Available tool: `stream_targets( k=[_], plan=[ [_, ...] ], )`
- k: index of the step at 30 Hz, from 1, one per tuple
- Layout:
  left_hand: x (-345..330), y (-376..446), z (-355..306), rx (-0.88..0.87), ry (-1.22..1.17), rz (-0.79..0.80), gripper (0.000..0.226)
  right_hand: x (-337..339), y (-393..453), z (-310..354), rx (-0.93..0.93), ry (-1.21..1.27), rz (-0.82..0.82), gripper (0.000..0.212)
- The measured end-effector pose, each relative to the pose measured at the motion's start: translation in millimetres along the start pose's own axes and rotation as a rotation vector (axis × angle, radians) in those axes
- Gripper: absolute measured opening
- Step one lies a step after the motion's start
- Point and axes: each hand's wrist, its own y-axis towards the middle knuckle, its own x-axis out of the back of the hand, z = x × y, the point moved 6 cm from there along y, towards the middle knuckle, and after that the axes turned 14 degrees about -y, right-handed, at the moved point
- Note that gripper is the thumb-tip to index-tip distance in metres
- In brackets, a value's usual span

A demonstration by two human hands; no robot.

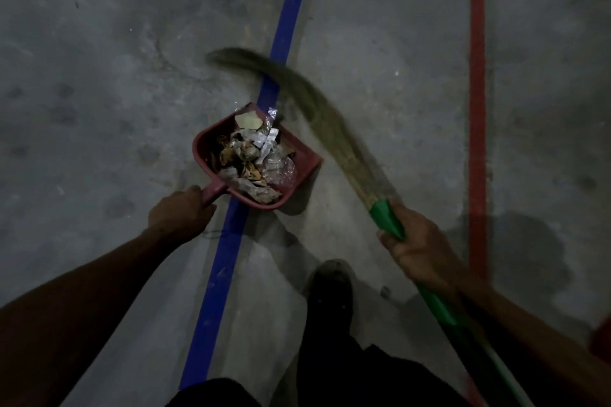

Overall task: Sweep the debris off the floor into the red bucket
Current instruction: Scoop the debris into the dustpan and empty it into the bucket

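A: Broom (317, 129)?
B: Right hand (420, 248) wrapped round its green handle; long axis runs up-left from that grip, bristles blurred beside the dustpan (304, 162).
A: Dustpan?
B: Left hand (180, 213) grips its handle; debris (251, 158) fills it, mouth pointing away.

A single head-worn wide-angle view looks steeply down at the concrete floor (99, 76) from standing height, facing forward along a blue floor line (284, 30). Both forearms enter from the bottom corners, and the wearer's shoe (330, 287) shows at bottom centre.
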Motion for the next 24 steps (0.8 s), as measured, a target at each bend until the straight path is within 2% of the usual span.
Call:
stream_targets(
  k=[4, 6, 10, 14, 19, 24],
  plan=[
    [-1.8, -24.3, 22.6, 0.079, -0.025, 0.03, 0.026, 12.2, 9.3, -16.5, -0.13, 0.146, 0.03, 0.058],
    [-3.6, -32.4, 31.9, 0.111, -0.026, 0.041, 0.027, 3.9, 10.6, -13.5, -0.153, 0.133, 0.084, 0.05],
    [-11.6, -39.6, 40.6, 0.157, -0.071, 0.046, 0.03, -38.5, -5.3, 15.4, -0.043, -0.075, 0.193, 0.065],
    [-17.6, -40.1, 38.4, 0.213, -0.136, 0.069, 0.032, -66.0, -43.5, 33.1, 0.079, -0.141, 0.228, 0.066],
    [-20.1, -45.4, 34.8, 0.246, -0.225, 0.068, 0.032, -59.4, -67.7, 26.6, 0.133, -0.233, 0.231, 0.067],
    [-21.3, -58.6, 23.8, 0.273, -0.297, 0.036, 0.027, -39.8, -74.2, 19.5, 0.141, -0.203, 0.224, 0.067]
  ],
)
